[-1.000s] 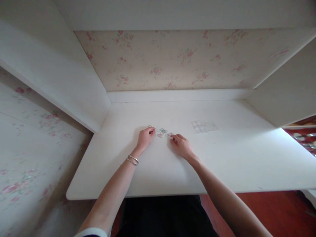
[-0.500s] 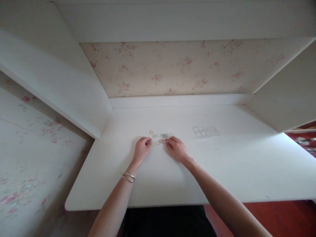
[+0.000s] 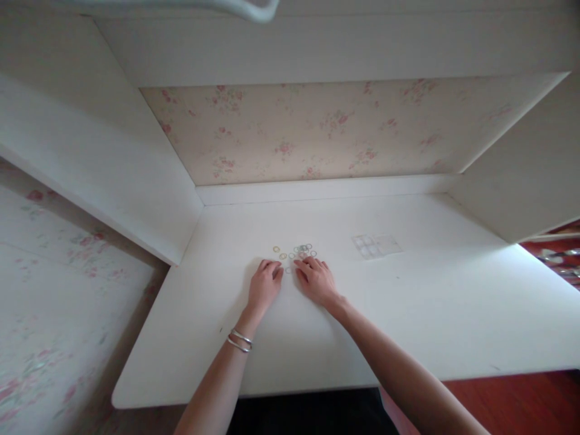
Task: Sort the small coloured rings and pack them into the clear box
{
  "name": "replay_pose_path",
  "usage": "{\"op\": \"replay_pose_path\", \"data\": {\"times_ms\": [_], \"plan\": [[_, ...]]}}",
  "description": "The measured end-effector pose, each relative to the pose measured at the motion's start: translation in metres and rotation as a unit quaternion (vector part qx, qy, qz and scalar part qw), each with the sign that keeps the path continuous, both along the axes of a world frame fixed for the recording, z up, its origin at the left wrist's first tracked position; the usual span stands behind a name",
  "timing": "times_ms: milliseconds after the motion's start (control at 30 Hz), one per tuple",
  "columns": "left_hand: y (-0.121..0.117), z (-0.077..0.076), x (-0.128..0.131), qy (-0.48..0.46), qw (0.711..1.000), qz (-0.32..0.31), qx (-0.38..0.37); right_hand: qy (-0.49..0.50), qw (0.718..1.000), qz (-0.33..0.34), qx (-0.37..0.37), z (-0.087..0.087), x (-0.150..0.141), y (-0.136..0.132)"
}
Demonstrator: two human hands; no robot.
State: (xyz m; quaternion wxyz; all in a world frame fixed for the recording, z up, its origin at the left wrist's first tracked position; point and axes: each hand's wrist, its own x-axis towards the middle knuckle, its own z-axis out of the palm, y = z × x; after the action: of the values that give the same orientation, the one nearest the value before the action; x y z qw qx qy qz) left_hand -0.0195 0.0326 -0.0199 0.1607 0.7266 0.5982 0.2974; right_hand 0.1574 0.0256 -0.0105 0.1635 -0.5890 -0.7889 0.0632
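Several small thin rings lie loosely grouped on the white desk, among them a gold-coloured ring [image 3: 276, 249], a second gold-coloured one [image 3: 283, 256] and some greyish rings [image 3: 303, 248]. My left hand [image 3: 263, 285] rests at the left of the group, fingers bent, thumb apart from them; nothing shows in its grasp. My right hand [image 3: 317, 281] lies over the near right side of the group, fingers stretched forward and touching or covering some rings. Between the two hands sits a single pale ring [image 3: 289, 270]. What lies under my right fingertips is hidden.
A clear plastic compartment box [image 3: 369, 246] with its lid folded open stands to the right on the desk [image 3: 435, 308]. White side panels and a floral wall [image 3: 335, 130] enclose the back. A pale curved bar [image 3: 258, 12] crosses the top left edge of view.
My left thumb and fingers have parted slightly, and my right fingers have stretched a little left over the rings. The view has tilted slightly. The pale bar has come into view.
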Motion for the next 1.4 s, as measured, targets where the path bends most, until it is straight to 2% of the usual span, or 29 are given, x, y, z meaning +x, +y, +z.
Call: {"op": "replay_pose_path", "data": {"times_ms": [67, 133, 333, 567, 733, 833, 1000, 1133, 1233, 1400], "plan": [[0.008, 0.002, 0.001, 0.008, 1.000, 0.014, -0.001, -0.005, 0.999, 0.043, -0.006, 0.002, -0.006, -0.005], [0.019, 0.005, 0.002, 0.023, 0.999, 0.026, -0.008, -0.010, 0.998, 0.052, -0.014, 0.003, -0.010, -0.007], [0.045, 0.012, 0.005, 0.082, 0.993, 0.065, -0.050, 0.003, 0.997, -0.078, -0.019, 0.001, -0.006, 0.001], [0.051, 0.008, 0.014, 0.076, 0.996, 0.010, -0.050, 0.050, 0.995, -0.089, -0.010, -0.007, -0.001, -0.001], [0.053, 0.006, 0.019, 0.071, 0.997, 0.009, -0.040, 0.064, 0.996, -0.070, -0.007, -0.009, 0.001, -0.004], [0.056, 0.006, 0.015, 0.034, 0.999, -0.002, -0.028, 0.070, 0.995, -0.065, 0.001, -0.011, 0.002, -0.004], [0.042, 0.005, -0.003, -0.019, 1.000, -0.005, -0.001, 0.070, 0.996, -0.059, 0.002, -0.011, 0.002, -0.004], [0.017, 0.006, -0.015, -0.009, 0.996, -0.066, -0.058, 0.068, 0.996, -0.048, 0.001, -0.010, 0.002, -0.005], [0.002, 0.008, -0.015, 0.009, 0.993, -0.092, -0.074, 0.069, 0.997, -0.046, 0.004, -0.010, 0.001, -0.006], [-0.005, 0.009, -0.008, 0.041, 0.993, -0.085, -0.073, 0.073, 0.996, -0.046, 0.007, -0.009, 0.001, -0.007]]}}
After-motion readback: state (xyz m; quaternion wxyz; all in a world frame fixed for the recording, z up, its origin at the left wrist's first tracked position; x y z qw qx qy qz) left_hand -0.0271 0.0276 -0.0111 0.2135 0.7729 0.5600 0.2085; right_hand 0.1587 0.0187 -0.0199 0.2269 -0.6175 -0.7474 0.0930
